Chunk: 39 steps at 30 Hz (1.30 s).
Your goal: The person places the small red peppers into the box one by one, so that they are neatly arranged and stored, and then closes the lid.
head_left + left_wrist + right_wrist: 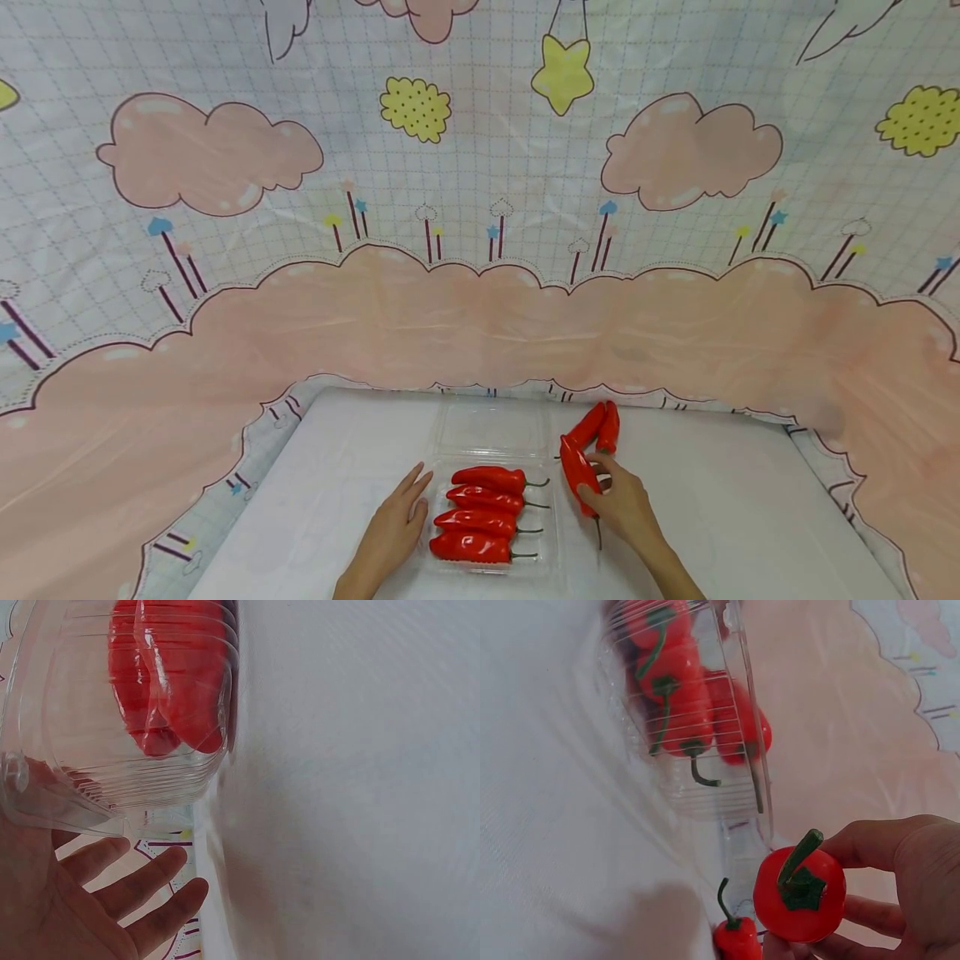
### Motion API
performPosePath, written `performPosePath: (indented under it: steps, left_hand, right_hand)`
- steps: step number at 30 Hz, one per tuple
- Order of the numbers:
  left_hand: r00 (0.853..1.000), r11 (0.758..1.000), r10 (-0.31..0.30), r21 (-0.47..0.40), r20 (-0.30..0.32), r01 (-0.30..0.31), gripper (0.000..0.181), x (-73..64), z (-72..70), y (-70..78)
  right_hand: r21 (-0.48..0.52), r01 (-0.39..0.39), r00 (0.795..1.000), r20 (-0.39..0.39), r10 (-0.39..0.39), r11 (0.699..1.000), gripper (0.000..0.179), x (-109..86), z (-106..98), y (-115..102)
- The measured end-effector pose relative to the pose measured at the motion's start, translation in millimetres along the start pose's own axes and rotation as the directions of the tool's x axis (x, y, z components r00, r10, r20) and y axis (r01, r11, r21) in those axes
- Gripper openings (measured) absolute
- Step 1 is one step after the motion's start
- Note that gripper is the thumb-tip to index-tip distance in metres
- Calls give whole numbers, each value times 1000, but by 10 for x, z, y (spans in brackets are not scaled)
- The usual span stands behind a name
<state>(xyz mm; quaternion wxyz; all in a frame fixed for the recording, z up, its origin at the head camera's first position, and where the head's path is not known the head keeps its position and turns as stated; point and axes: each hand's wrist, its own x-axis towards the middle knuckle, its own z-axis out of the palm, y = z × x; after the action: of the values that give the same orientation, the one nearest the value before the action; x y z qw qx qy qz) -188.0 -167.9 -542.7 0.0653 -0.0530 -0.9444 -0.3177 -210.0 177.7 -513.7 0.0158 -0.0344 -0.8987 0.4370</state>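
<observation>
My right hand (pixel 624 500) pinches a red chili pepper (pixel 576 468) between thumb and fingers, its green stem hanging toward me. In the right wrist view the held pepper (pixel 801 896) shows its stem end. To its left, a clear plastic clamshell box (pixel 550 542) holds several red peppers (pixel 474 522) in a row, stems pointing right. My left hand (pixel 393 525) is at the box's left side with fingers extended. In the left wrist view the fingers (pixel 142 889) spread below the clear rim, gripping nothing, and the thumb is partly hidden behind the plastic.
The box's clear lid (pixel 492 429) lies folded back behind it. Two more red peppers (pixel 588 427) lie on the white tabletop (pixel 720 500) just beyond my right hand. A cloud-patterned cloth (pixel 480 325) rises behind the table and along its sides.
</observation>
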Motion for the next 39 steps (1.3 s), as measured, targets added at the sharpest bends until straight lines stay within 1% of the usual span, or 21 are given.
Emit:
performPosePath:
  steps: [15, 20, 23, 30, 35, 39]
  left_hand:
    - [1000, 1000, -9, 2, 9, 9, 44, 1, -10, 4]
    - [1000, 1000, -14, 2, 18, 14, 44, 0, -13, 11]
    - [1000, 1000, -10, 5, 17, 10, 44, -1, -13, 10]
    - [1000, 1000, 8, -4, 7, -8, 44, -9, -23, 7]
    - [1000, 1000, -1, -2, 12, 1, 44, -12, -28, 11]
    - [1000, 1000, 12, 1, 4, -12, 43, -16, -34, 15]
  right_hand:
    - [17, 34, 999, -4, -34, 999, 52, -26, -16, -118]
    - [20, 29, 1000, 6, -29, 999, 54, -48, -14, -165]
    - [25, 37, 999, 8, -37, 999, 54, -60, -7, -192]
    - [49, 82, 997, 4, -82, 995, 50, -88, 22, -249]
    - [44, 79, 997, 21, -80, 996, 49, -97, 64, -281]
    - [43, 79, 996, 34, -81, 996, 49, -107, 91, -311]
